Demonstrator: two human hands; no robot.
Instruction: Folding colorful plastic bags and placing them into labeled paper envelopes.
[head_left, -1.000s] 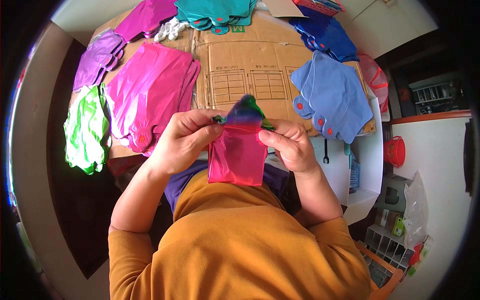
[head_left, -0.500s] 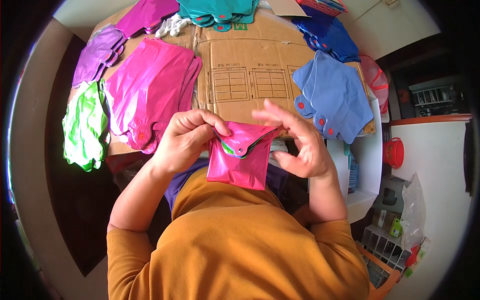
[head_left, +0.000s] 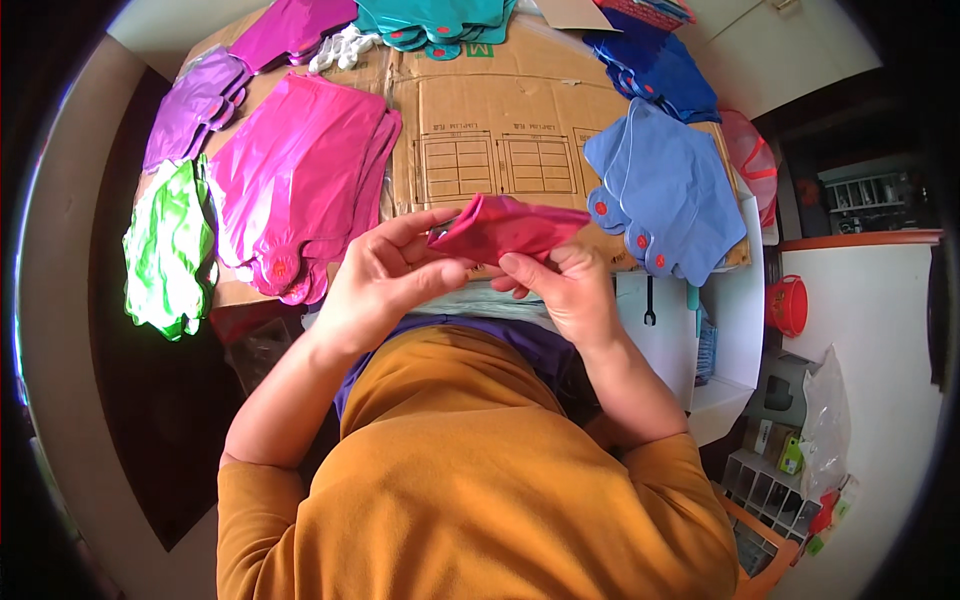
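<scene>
Pink pouch (head_left: 515,230), tilted and held up before the near part of the cardboard (head_left: 480,105): the right hand (head_left: 578,295) pinches its lower edge between thumb and fingers. The left hand (head_left: 380,275) reaches its left end, thumb apart; whether those fingers grip, I can't tell. I'd judge this piece largely folded, while the pink stack (head_left: 300,165), light green stack (head_left: 170,250) and pale blue stack (head_left: 670,185) lie untouched. No flap shows at this tilt, so its fastening is hidden. Farther off, the teal stack (head_left: 435,18) is cut off.
</scene>
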